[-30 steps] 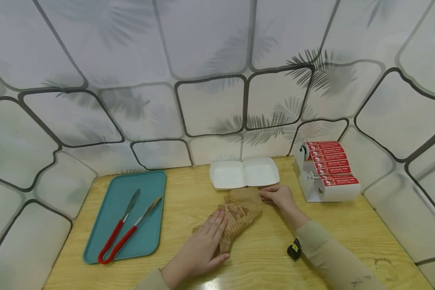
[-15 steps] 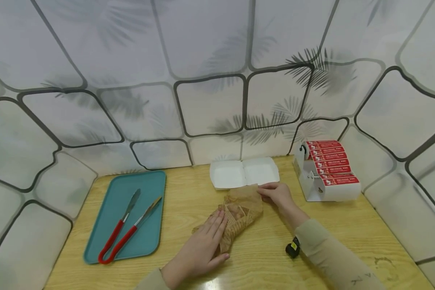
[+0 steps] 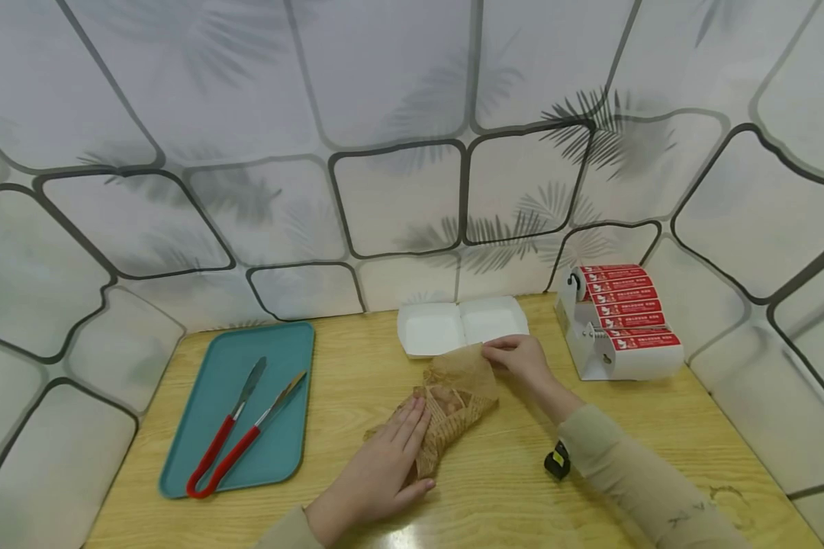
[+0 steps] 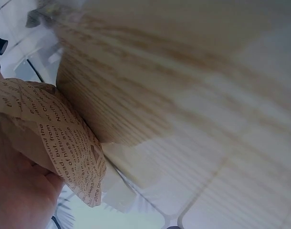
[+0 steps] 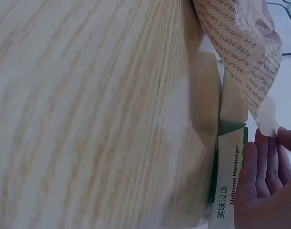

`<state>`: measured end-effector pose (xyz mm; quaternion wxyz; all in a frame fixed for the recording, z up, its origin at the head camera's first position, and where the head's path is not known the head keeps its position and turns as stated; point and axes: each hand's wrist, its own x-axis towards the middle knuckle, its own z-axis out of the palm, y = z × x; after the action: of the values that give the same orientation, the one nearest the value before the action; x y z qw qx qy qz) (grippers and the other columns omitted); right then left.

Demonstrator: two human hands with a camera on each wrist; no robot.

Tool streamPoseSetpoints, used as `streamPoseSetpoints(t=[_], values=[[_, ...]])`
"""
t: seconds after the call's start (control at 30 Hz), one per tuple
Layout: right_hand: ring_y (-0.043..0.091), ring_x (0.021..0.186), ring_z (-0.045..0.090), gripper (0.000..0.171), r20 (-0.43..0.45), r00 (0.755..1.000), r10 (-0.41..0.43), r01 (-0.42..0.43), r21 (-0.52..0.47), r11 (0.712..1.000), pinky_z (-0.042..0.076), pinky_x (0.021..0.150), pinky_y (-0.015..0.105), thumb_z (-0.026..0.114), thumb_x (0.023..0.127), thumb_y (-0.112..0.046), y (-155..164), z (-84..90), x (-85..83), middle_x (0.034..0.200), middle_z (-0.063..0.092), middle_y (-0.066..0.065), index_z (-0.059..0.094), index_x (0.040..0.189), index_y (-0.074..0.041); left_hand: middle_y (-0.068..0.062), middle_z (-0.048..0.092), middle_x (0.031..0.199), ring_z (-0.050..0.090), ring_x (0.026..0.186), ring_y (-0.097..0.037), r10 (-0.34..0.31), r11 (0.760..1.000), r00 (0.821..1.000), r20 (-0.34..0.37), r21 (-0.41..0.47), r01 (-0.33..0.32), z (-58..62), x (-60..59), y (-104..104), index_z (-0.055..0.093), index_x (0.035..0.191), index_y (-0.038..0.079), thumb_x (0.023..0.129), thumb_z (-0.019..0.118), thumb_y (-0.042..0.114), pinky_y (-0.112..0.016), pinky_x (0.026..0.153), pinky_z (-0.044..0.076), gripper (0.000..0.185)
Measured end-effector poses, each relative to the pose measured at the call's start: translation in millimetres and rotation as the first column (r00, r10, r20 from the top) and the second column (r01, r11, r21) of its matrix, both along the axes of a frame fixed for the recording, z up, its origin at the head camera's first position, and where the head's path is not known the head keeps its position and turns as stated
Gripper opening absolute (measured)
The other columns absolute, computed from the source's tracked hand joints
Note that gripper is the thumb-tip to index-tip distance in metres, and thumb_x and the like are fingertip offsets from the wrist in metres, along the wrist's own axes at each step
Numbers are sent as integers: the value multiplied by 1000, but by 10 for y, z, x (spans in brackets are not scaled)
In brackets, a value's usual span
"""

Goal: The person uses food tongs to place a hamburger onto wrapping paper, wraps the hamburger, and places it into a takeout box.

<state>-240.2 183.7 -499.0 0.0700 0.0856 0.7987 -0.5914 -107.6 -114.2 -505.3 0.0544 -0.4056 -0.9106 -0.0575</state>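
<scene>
A brown printed sheet of food wrapping paper (image 3: 461, 415) lies partly folded on the table, with a bulge in its middle; what it covers is hidden. My left hand (image 3: 378, 476) rests on its left side with fingers stretched out. At the far right corner, my right hand (image 3: 522, 358) pinches the paper's edge between thumb and fingers, with the corner lifted. The right wrist view shows that paper corner (image 5: 267, 117) between the thumb and fingertips. Just behind the paper stands an open white burger box (image 3: 429, 329), its side (image 5: 227, 179) printed "Delicious Hamburger".
On the left, a teal tray (image 3: 261, 457) carries red-handled tongs (image 3: 230, 457). A dispenser (image 3: 577, 347) with a roll of red and white labels (image 3: 628, 309) stands at the right back. A small black object (image 3: 557, 462) shows beside the right sleeve. Patterned walls enclose the table.
My right hand has moved slightly up and to the left, drawing the paper's corner with it over the box's front edge. The left hand stays in place.
</scene>
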Motion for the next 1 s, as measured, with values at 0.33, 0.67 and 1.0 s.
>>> streamPoseSetpoints(t=[0.33, 0.67, 1.0], values=[[1, 80, 73, 24, -56, 998, 3, -1, 35, 999, 67, 79, 26, 76, 99, -11, -61, 70, 11, 107, 82, 17, 78, 114, 8, -25, 29, 172, 28, 162, -38, -3, 1000, 1000, -17, 1, 3, -2, -3, -3, 32, 163, -6, 104, 58, 58, -43, 131, 34, 90], [-1, 78, 70, 25, -86, 996, 39, -38, 19, 999, 65, 76, 24, 72, 102, -11, -154, 193, 50, 101, 82, 13, 77, 115, 9, -25, 30, 172, 28, 162, -38, 0, 1000, 1000, -11, 7, 0, -4, -5, -4, 33, 163, -6, 103, 58, 59, -43, 130, 35, 92], [7, 80, 71, 18, -165, 977, 135, -115, 123, 986, 59, 71, 23, 74, 101, -12, -317, 381, 192, 99, 81, 18, 79, 106, 4, -26, 30, 172, 31, 161, -37, -3, 1000, 1000, -28, 3, 3, -5, -11, -2, 33, 162, -6, 102, 59, 61, -44, 130, 36, 94]])
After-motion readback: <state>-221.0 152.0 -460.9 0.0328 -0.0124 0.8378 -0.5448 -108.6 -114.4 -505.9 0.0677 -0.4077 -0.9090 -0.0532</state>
